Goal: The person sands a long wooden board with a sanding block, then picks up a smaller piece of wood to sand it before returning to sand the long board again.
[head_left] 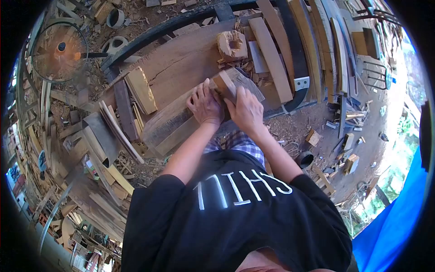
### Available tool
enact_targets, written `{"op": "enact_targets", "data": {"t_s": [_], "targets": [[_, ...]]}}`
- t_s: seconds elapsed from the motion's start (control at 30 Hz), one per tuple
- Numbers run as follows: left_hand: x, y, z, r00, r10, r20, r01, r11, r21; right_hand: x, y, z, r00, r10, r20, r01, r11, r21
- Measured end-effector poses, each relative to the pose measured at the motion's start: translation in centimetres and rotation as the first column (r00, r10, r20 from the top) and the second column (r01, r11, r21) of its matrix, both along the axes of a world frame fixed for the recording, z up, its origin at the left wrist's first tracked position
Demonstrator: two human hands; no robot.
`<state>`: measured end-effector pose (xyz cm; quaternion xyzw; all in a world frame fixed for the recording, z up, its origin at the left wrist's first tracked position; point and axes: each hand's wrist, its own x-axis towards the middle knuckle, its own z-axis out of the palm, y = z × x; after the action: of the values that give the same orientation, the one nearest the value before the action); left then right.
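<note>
My right hand (247,111) is wrapped round a small wooden block (224,84), brown with a paler face, tilted over the work surface. Close beside it, my left hand (206,105) lies on a worn grey-brown board (170,119), its fingers bent a little and apart. The left thumb is hidden, as is the space between the two hands. A weathered piece of wood with visible grain (247,82) lies just beyond the block. Farther off sits a rough-cut chunk of wood with a dark hole (232,44).
A wide cracked plank (174,61) lies under the work. Wooden strips (271,59) lie at its right, near a dark curved frame (294,45). A short board (141,90) leans at the left. A round fan (60,50) stands far left. Wood scraps (312,137) litter the ground.
</note>
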<state>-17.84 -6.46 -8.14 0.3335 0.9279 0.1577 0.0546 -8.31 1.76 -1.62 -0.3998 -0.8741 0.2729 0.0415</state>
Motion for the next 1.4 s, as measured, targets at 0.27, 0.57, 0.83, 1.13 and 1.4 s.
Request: {"op": "enact_targets", "data": {"t_s": [0.27,0.57,0.83,1.13,1.4], "targets": [[0.1,0.0,0.3,0.997,0.018,0.074,-0.013,0.997,-0.071,-5.4,2.8,-1.0,0.992,0.071,-0.109,-0.059,0.992,0.108],[0.3,0.3,0.6,0.999,0.010,0.042,-0.007,0.999,-0.053,-3.5,2.2,-1.5,0.994,-0.017,-0.111,0.022,0.999,0.041],[0.3,0.1,-0.1,1.000,0.015,0.004,-0.015,1.000,-0.021,6.2,-1.4,-0.5,0.998,-0.008,-0.070,0.008,1.000,-0.011],[0.8,-1.7,2.0,0.961,-0.254,-0.109,0.273,0.935,0.226,20.6,-1.3,2.5,0.946,-0.301,0.121,0.324,0.856,-0.404],[2.3,-1.4,1.2,0.905,-0.414,-0.099,0.424,0.895,0.137,19.6,-0.2,0.9,0.910,-0.415,-0.026,0.366,0.829,-0.423]]}}
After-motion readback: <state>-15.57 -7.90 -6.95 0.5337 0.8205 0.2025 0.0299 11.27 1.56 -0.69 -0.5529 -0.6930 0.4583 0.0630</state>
